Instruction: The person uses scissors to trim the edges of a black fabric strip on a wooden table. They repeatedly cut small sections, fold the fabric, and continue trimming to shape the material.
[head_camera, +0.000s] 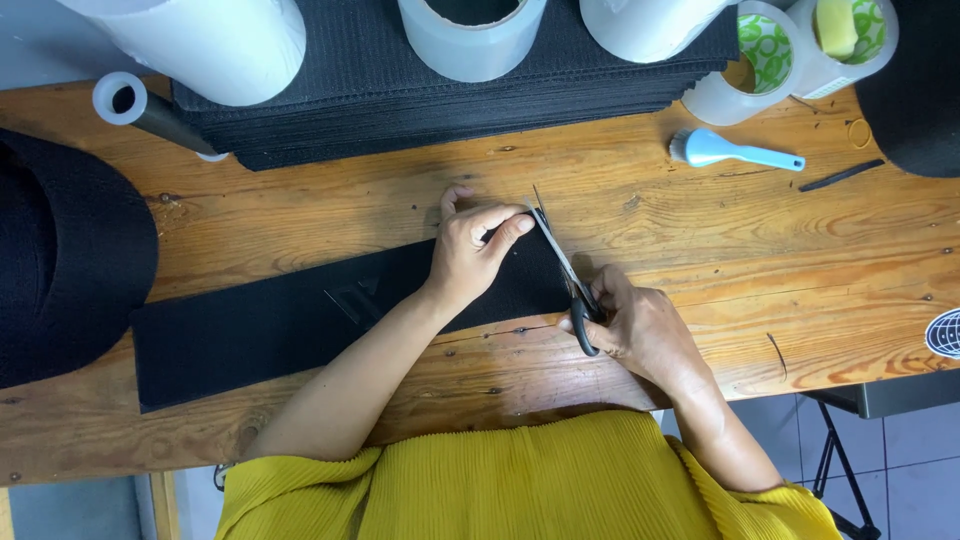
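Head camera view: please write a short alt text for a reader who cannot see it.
Seen from above, a person in a yellow top cuts the end of a long black fabric strip on a wooden table: the right hand works scissors while the left hand presses the strip flat. Tape rolls, stacked black sheets and a blue brush lie beyond.

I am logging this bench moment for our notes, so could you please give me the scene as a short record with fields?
surface: wooden table
left hand: pressing down on the black strip, next to the blades
right hand: gripping the scissors, blades at the strip's right end
strip detail: raised emblem near its middle
behind: stack of black sheets, tape rolls
right of stack: blue brush
far left: black fabric roll
clothing: yellow pleated top
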